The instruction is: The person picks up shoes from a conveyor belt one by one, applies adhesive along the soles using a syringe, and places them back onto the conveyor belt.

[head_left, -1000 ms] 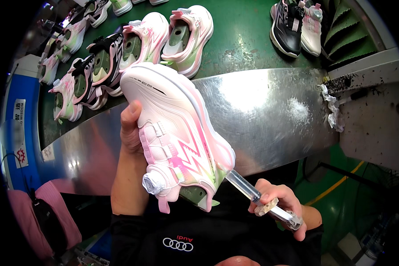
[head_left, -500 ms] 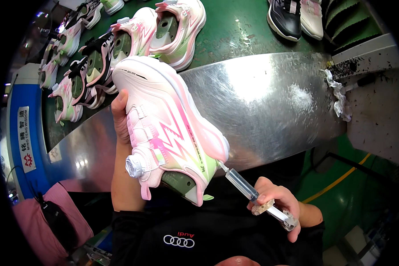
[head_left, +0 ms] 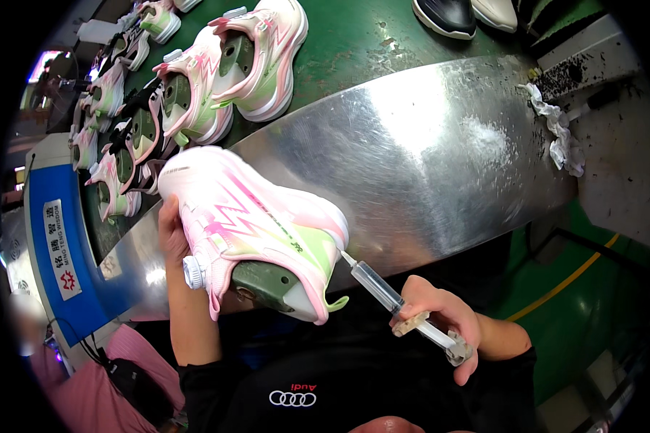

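Observation:
A pink, white and pale-green sneaker (head_left: 256, 220) on a dark green shoe last is held up over the table edge by my left hand (head_left: 170, 234), which grips it from behind on its left side. A white dial closure sits on its near side. My right hand (head_left: 440, 321) holds a clear plastic syringe (head_left: 393, 303), thumb at the plunger end. The syringe tip touches the heel end of the sneaker near the sole.
A curved shiny metal plate (head_left: 440, 151) rims a green conveyor surface (head_left: 354, 43). Several more pink sneakers (head_left: 253, 65) on lasts stand on it at the upper left; dark and white shoes (head_left: 469, 11) lie at the top. A crumpled white rag (head_left: 560, 133) lies at right. A blue panel (head_left: 58, 252) is at left.
The sneaker has been turned and tipped so its length lies more level, with the last's opening facing down toward me. The syringe stays at its heel; my right hand shifted slightly right.

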Demonstrator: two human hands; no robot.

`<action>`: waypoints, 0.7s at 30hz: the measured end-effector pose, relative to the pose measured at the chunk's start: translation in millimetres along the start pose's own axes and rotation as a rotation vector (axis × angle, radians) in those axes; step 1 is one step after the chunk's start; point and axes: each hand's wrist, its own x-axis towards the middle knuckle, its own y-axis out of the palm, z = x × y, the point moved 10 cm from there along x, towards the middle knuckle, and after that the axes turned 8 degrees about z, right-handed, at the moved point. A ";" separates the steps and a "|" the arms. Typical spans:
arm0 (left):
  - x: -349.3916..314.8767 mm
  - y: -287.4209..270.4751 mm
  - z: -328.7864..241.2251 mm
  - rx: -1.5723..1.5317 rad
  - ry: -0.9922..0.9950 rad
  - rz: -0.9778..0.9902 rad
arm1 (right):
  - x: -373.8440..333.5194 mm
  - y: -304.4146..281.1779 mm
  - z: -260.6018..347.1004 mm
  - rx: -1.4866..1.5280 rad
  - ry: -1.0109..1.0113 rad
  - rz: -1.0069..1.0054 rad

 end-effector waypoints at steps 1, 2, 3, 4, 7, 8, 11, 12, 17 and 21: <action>-6.4 -12.3 -1.4 0.041 0.014 -0.052 | 0.8 -0.1 -2.0 -0.015 0.001 0.020; -15.3 -26.0 -3.7 0.053 0.009 -0.053 | 2.4 -2.7 -2.7 -0.008 -0.007 0.014; -24.8 -43.8 -8.0 0.117 -0.007 -0.106 | 5.1 -2.9 -3.7 -0.026 -0.007 0.031; -34.6 -55.1 -8.7 0.156 -0.015 -0.132 | 7.2 -1.7 -4.8 -0.043 -0.006 0.049; -53.4 -55.9 -16.4 0.411 0.064 -0.091 | 11.0 -3.3 -13.2 -0.024 0.020 0.004; -60.9 -48.0 -21.4 0.490 0.097 -0.074 | 13.6 -4.9 -11.9 -0.018 0.012 -0.001; -75.9 -18.7 -8.8 0.262 0.071 -0.056 | 19.3 -1.3 -11.4 -0.112 -0.004 0.050; -82.6 -21.0 -7.3 0.267 0.069 -0.058 | 20.2 0.0 -12.7 -0.119 0.011 0.055; -119.0 -32.5 6.0 0.321 0.030 -0.222 | 25.7 5.4 -13.4 -0.158 0.039 0.092; -138.2 -27.6 22.0 0.279 0.005 -0.190 | 25.4 9.7 -11.8 -0.184 0.056 0.094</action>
